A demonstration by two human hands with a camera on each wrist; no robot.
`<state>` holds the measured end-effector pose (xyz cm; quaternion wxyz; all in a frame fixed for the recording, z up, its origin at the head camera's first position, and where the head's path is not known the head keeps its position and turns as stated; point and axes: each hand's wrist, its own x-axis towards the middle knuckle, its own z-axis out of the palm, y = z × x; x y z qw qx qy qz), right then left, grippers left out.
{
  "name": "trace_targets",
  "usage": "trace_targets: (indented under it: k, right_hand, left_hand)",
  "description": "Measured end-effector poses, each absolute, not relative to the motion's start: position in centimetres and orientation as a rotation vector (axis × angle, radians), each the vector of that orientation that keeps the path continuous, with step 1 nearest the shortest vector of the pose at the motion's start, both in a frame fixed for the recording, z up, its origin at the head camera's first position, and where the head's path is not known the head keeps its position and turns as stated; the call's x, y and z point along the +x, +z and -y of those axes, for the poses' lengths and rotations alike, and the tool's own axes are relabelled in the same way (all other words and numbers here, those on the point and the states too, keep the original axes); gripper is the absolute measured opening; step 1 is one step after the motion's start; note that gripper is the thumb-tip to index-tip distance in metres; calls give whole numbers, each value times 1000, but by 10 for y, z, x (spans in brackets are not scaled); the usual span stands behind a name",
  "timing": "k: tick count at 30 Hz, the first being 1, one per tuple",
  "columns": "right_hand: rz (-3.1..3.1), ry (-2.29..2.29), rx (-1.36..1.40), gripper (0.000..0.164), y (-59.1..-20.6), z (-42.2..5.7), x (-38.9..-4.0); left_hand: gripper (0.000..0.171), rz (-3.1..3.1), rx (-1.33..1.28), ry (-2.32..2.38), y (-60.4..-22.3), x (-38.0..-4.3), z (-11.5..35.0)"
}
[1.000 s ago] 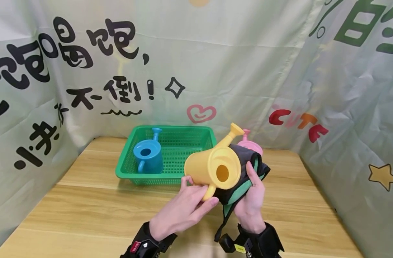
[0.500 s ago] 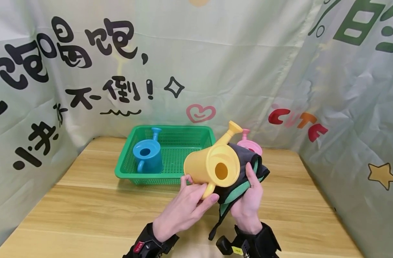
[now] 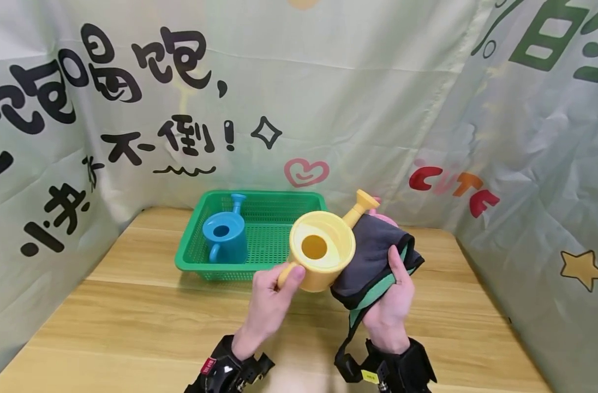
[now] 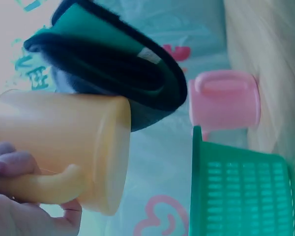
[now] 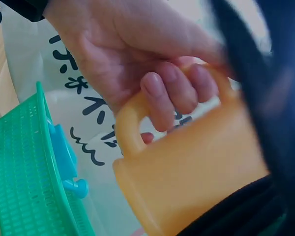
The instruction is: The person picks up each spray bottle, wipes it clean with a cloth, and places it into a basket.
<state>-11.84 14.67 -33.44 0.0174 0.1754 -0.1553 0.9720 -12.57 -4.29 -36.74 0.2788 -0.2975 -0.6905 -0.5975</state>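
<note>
My left hand (image 3: pixel 269 303) grips the handle of a yellow toy watering can (image 3: pixel 323 245), fingers curled round it as the right wrist view shows. The can is raised above the table, its open top turned towards me and its spout pointing up to the right. My right hand (image 3: pixel 391 308) holds a folded dark grey cloth (image 3: pixel 377 248) with green underside and black edging, thumb on top. The cloth lies against the can's right side. A cord dangles from the cloth. In the left wrist view the can (image 4: pixel 64 132) and cloth (image 4: pixel 113 59) meet.
A green plastic basket (image 3: pixel 188 259) stands at the back of the wooden table (image 3: pixel 132 327), with a blue watering can (image 3: pixel 225 237) upright inside. A pink watering can (image 4: pixel 226 103) stands right of the basket, mostly hidden behind the cloth in the head view. Printed fabric walls enclose the table.
My left hand has turned the yellow can from lying tilted sideways to more upright, its opening shifting left. The right hand and cloth have moved slightly right.
</note>
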Motion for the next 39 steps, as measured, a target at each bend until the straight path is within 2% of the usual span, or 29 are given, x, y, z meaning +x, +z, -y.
trace_targets:
  k: [6,12,16,24,31,35,39]
  right_hand:
    - [416,3011,696,47,-335,-150,-124]
    - [393,3008,744,48,-336,-150,-126]
    - [416,2981,666,47,-335,-148,-124]
    - [750,2850,96,42,-333,-121,-113]
    - [904,2820,69,47,-334,-108,-106]
    - [927,2846,58,44,-335,-106,-104]
    - [888,2895,78,38,-334,-109,-103]
  left_hand:
    - [39,1805,-748,-1901,-360,-128,48]
    - [36,1932,-765,-1878,-360,-130,52]
    - [35,2033,-820,-1795,-359,-127,51]
    - [27,2125,-922,-1500,-360,-120,40]
    - [20,2131,-873,-1374,-360,-118,37]
    - [18,2090,-801,-1380,-361,-123,39]
    - [24,2074,-732,-1474,-357,-131,47]
